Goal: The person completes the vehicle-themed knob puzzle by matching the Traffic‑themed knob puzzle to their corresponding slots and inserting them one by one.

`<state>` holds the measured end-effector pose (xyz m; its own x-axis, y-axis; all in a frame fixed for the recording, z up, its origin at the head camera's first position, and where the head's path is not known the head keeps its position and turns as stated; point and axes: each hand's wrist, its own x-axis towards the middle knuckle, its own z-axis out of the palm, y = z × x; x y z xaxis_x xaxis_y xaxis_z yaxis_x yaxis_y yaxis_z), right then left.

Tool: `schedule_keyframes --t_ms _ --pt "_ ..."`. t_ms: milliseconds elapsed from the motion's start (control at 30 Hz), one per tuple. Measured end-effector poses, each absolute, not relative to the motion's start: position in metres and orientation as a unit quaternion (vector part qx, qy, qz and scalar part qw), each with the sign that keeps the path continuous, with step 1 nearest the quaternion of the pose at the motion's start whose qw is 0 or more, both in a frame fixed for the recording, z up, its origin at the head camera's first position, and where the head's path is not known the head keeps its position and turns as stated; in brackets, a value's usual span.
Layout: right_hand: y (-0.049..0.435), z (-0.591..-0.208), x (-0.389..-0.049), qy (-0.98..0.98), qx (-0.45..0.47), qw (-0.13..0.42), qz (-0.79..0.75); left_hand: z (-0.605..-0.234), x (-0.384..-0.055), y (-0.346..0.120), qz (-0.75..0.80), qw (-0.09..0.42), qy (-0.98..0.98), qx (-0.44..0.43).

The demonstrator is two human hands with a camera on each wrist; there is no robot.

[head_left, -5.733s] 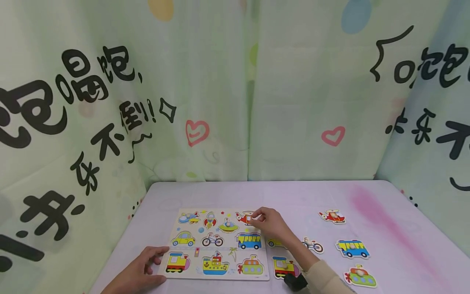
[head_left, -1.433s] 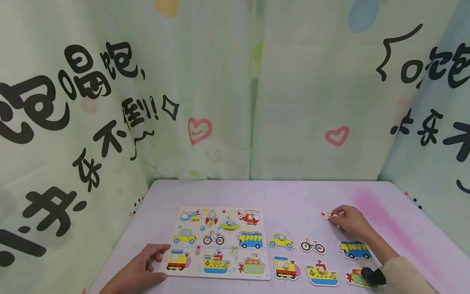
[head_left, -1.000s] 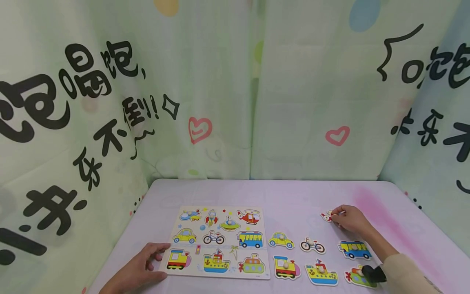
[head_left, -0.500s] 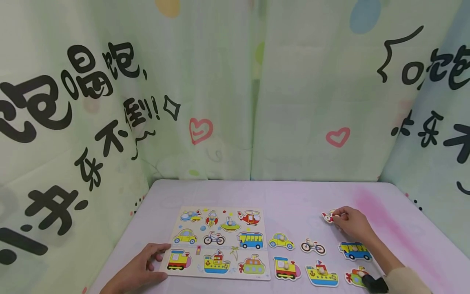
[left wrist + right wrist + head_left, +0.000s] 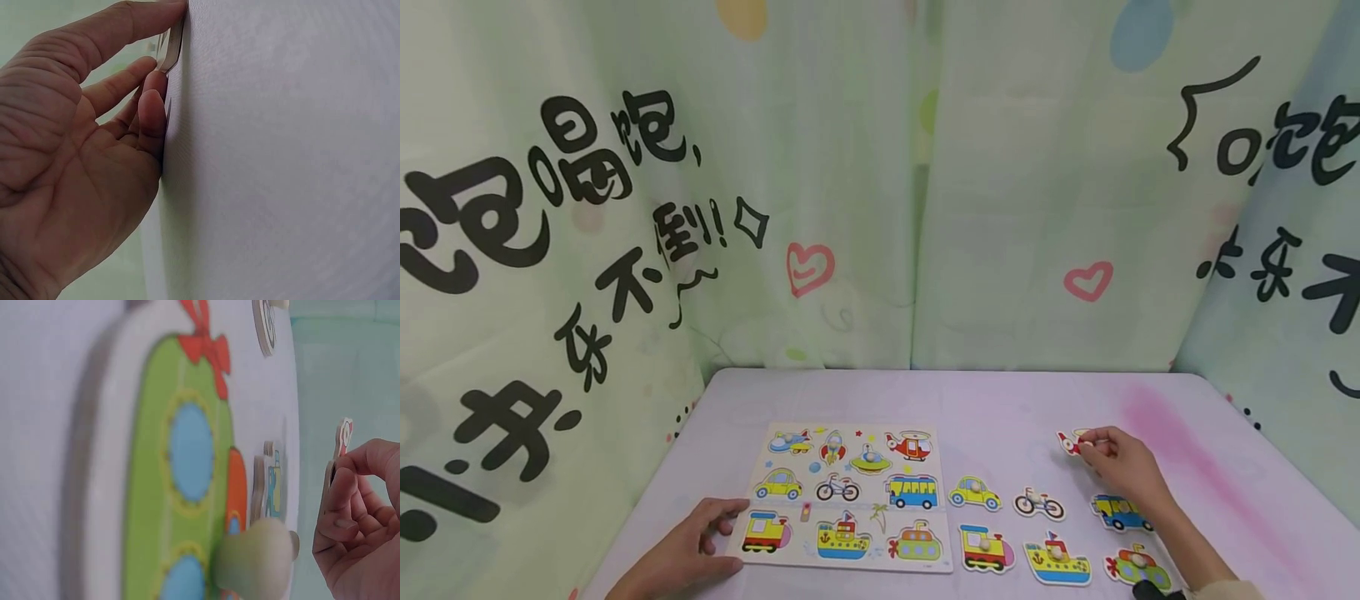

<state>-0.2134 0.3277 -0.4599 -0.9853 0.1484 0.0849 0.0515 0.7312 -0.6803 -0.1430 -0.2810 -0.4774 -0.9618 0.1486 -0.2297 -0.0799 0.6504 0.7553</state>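
Observation:
My right hand pinches a red helicopter puzzle piece at the far right of the table; the fingers cover much of it. In the right wrist view that helicopter piece stands tilted in the fingertips of the right hand. A picture puzzle board lies flat left of centre. Airplane, rocket and flying saucer pieces with knobs appear in its top part, beside a helicopter picture. At the board's left edge rests my left hand, thumb and forefinger touching the rim apart from each other.
Right of the board lie loose knobbed pieces: a car, a bicycle, a train, a ship, a bus and a submarine. A printed curtain surrounds the table.
The right hand has gone from the board's helicopter picture to the loose helicopter piece and taken hold of it. In the last second it has shifted only slightly. The left hand has stayed put.

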Motion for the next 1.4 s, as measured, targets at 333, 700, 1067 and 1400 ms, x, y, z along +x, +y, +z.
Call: schedule_keyframes --t_ms 333,700,1067,1400 --pt "0.312 -0.459 -0.210 -0.922 -0.034 0.057 0.380 -0.478 -0.141 -0.279 0.415 0.138 0.899 0.015" --pt "0.288 -0.456 -0.211 -0.914 -0.008 0.053 0.401 -0.481 -0.142 -0.277 0.414 0.139 0.900 -0.015" --pt "0.262 -0.453 -0.214 -0.900 -0.007 0.045 0.433 -0.475 -0.140 -0.277 0.411 0.135 0.902 0.005" --pt "0.239 -0.456 -0.214 -0.898 0.004 0.030 0.438 -0.474 -0.143 -0.274 0.408 0.133 0.903 -0.019"
